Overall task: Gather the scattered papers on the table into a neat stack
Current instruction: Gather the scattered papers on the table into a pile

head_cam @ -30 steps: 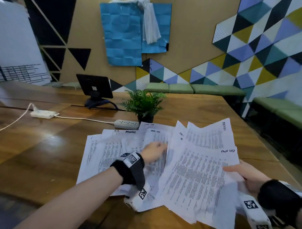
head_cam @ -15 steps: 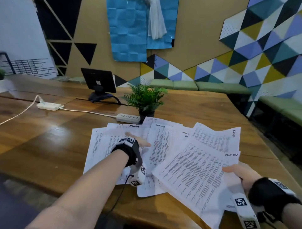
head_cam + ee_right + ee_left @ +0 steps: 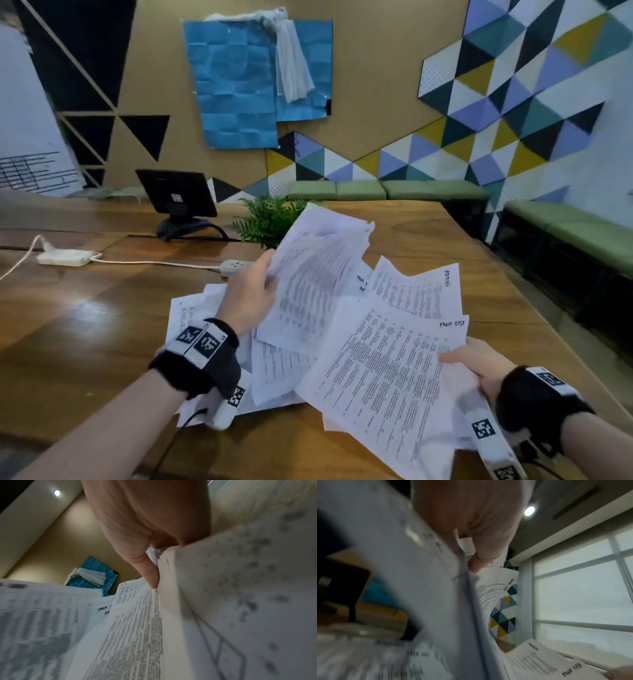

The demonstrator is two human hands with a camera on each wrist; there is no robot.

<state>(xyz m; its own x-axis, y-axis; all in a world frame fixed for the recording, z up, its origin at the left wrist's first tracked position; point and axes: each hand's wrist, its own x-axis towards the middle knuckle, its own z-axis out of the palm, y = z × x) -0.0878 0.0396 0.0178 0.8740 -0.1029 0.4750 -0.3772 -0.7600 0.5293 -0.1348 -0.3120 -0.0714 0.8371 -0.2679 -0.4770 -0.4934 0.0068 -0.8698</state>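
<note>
The person is standing at the wooden table [image 3: 85,329] with both hands full of paper. The left hand [image 3: 248,296] is lifting a bunch of sheets [image 3: 315,284] up off the pile, thumb on the near face and fingers curled round behind, so the pages are fanning and blurring in the air. From the left wrist view the thumb is pressing down on a thick edge of several sheets. The right hand [image 3: 479,363] is pinching the right edge of another bundle [image 3: 383,377], thumb on top, fingers underneath and out of sight; that bundle is sagging toward the near edge of the table and partly hanging past it. More loose pages [image 3: 416,294] are lying flat between and behind the two handfuls, some tucked under the left wrist.

What worries me is how loosely everything is being held. The left bunch is gripped only at one side, so I am expecting the outer sheets to slip or fold over if it is swung fast. The right bundle is drooping off the table edge, and a single pinch at one margin may be letting the bottom pages slide to the floor. Bringing the two handfuls together at different angles could be crumpling corners rather than squaring them. The small plant [image 3: 270,219] and the power strip [image 3: 236,265] are sitting just behind the pile, close enough to be clipped by a sweeping page.
</note>
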